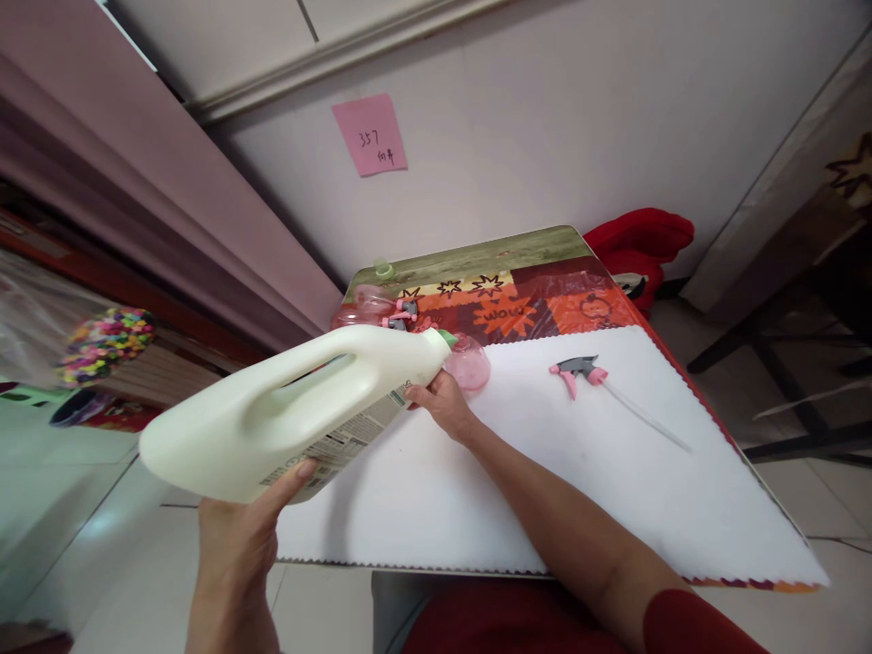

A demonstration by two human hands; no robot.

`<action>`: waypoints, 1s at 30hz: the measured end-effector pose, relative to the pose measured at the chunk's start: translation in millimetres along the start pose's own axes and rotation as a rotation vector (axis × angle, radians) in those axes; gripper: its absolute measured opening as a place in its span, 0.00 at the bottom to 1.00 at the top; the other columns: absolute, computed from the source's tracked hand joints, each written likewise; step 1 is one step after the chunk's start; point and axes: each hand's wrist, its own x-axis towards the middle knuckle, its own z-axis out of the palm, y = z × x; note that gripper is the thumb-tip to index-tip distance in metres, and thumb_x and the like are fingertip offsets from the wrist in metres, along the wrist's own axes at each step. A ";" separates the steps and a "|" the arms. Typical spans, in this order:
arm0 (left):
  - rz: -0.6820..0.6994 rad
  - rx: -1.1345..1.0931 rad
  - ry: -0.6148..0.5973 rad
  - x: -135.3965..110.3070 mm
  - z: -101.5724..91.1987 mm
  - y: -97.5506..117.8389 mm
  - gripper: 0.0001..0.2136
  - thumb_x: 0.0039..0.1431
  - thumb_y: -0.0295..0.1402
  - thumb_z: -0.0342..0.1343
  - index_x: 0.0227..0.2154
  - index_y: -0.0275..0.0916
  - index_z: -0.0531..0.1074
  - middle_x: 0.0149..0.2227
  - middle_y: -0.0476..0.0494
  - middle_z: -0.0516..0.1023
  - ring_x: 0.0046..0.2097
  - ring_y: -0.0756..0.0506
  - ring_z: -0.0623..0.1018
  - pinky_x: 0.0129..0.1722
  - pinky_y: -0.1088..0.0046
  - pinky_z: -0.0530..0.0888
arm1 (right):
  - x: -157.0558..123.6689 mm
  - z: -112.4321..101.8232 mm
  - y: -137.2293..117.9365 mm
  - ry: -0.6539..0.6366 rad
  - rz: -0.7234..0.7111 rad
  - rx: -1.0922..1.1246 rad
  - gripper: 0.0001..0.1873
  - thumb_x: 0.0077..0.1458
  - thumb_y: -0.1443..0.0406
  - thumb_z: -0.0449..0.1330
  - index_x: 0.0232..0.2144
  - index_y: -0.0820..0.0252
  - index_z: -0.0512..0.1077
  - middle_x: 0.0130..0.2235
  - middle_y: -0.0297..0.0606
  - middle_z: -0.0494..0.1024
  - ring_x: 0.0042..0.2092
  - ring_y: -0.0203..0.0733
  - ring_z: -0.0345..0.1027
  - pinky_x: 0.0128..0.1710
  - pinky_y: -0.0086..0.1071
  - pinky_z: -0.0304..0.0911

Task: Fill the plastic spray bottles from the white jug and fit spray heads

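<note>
A large cream-white detergent jug (327, 391) with a hollow handle and a printed label is held tilted, its green spout (447, 337) lowest toward the right. My left hand (255, 509) grips the jug near its base, thumb on the label. Around the neck end, my right hand (440, 404) is closed on the same jug. Just beyond the spout stands a pink transparent spray bottle (470, 365) without its head, partly hidden by the spout and my right hand. Whether liquid flows cannot be made out. A grey and pink trigger sprayer head (579, 371) with a clear tube lies on the white mat.
A white scalloped mat (545, 490) covers the table's front. Behind the jug lie more pink spray bottles (368, 304) with trigger heads. A green cap (383, 269) sits at the table's back edge. A red plush object (644, 245) and a dark stool (783, 363) are right.
</note>
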 end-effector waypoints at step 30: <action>-0.016 0.006 0.007 -1.4 3.3 3.9 0.31 0.35 0.37 0.77 0.48 0.37 0.80 0.51 0.36 0.83 0.57 0.30 0.79 0.62 0.48 0.73 | 1.9 -1.7 4.5 -0.002 0.014 -0.030 0.33 0.39 0.48 0.76 0.44 0.59 0.74 0.42 0.41 0.83 0.40 0.43 0.76 0.33 0.33 0.73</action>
